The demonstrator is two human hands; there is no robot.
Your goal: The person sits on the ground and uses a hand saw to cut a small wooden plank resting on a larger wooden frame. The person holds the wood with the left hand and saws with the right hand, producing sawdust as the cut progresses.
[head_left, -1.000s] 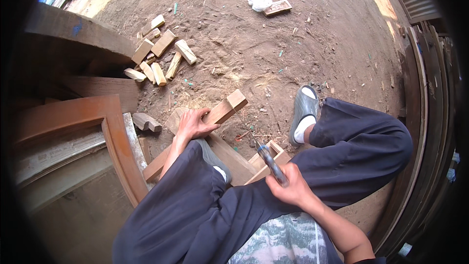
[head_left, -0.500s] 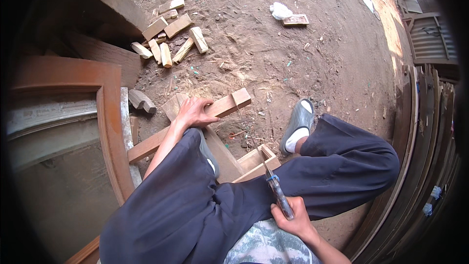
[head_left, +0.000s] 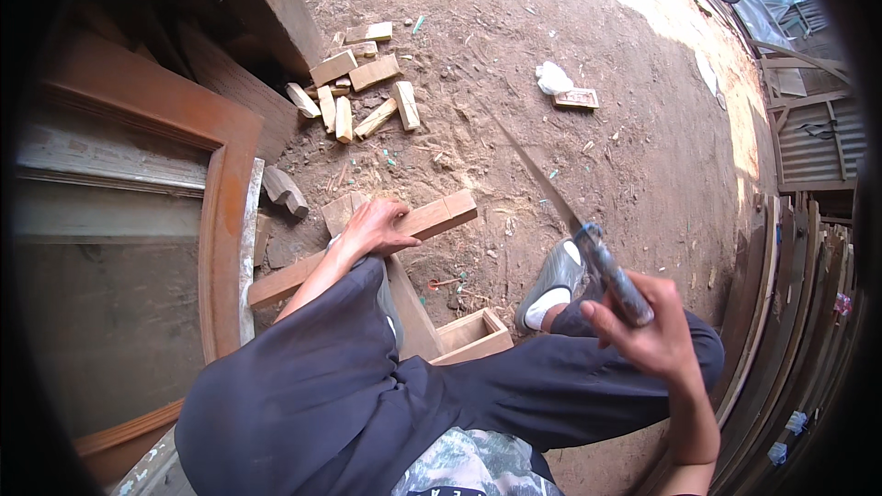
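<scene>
My left hand (head_left: 375,228) is closed around a squared wooden beam (head_left: 292,277), pressing it down over a second piece of wood (head_left: 415,312). A thin cut line crosses the beam just short of its far right end. In my right hand (head_left: 654,329) is a handsaw (head_left: 544,182), gripped by its dark mottled handle with blue wrapping. Its narrow blade is in the air, tip pointing away and to the left, apart from the beam. Beside my left knee, the beam's near end lies close to a brown wooden frame (head_left: 230,220).
Several short wood offcuts (head_left: 375,73) are heaped on the dirt ahead. Farther right, a white plastic bag (head_left: 553,78) rests against a small rectangular block (head_left: 577,99). A small open wooden box (head_left: 473,335) sits between my legs. Long planks (head_left: 781,294) are stacked along the right.
The saw has come off the beam, lifted forward and to the right by my right hand. My left hand keeps its hold on the beam. The whole view has shifted slightly.
</scene>
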